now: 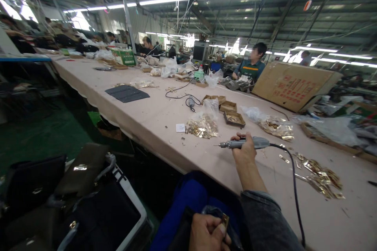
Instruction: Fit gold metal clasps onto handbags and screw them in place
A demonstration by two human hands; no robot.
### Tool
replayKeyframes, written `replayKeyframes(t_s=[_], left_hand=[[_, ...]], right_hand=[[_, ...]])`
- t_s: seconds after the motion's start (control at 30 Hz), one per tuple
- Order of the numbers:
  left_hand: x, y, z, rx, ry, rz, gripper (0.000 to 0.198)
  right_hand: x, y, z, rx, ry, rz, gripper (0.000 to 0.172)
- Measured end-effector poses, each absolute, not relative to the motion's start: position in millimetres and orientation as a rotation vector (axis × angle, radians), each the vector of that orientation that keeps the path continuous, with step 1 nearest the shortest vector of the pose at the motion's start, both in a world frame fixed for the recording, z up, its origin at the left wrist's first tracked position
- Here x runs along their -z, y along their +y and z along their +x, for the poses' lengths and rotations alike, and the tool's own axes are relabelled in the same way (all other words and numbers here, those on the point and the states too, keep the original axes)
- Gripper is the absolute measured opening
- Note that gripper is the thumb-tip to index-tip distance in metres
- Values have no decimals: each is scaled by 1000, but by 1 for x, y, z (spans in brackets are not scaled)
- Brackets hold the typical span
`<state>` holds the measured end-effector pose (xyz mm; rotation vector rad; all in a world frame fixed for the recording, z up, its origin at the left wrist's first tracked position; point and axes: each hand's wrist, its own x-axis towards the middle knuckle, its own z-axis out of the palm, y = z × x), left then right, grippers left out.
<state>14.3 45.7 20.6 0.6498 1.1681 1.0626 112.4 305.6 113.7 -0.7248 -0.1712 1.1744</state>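
Observation:
My right hand point(245, 155) is wrapped round a grey electric screwdriver point(261, 142), held over the table with its thin bit pointing left. A black cord point(294, 188) runs from the tool's rear down toward the lower right. Low in front of me, my left hand point(207, 232) pinches a small gold-coloured metal plate point(225, 219) against dark material on my lap. That material is partly hidden by the fingers. A pile of gold metal fittings point(203, 126) lies left of the screwdriver, and more gold plates point(321, 176) are scattered to its right.
Open cardboard trays point(234, 119) and a bag of fittings point(277, 127) lie beyond my right hand. A black flat panel point(127, 93) is farther left. A large carton point(294, 86) leans at the right, near a co-worker point(250, 68). Dark bags point(103, 208) sit at lower left.

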Motion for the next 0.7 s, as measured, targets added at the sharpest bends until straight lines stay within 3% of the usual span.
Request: replayKeyframes(t_s=[0.17, 0.4, 0.7], left_hand=[[-20, 42, 19, -1100, 1157, 668, 55], [-22, 38, 17, -1109, 1139, 644, 40], [-20, 35, 19, -1124, 1168, 659, 37]], right_hand=[[-139, 226, 139, -1105, -351, -715, 18], [-133, 113, 145, -915, -569, -847, 20], [-112, 76, 129, -856, -668, -832, 26]])
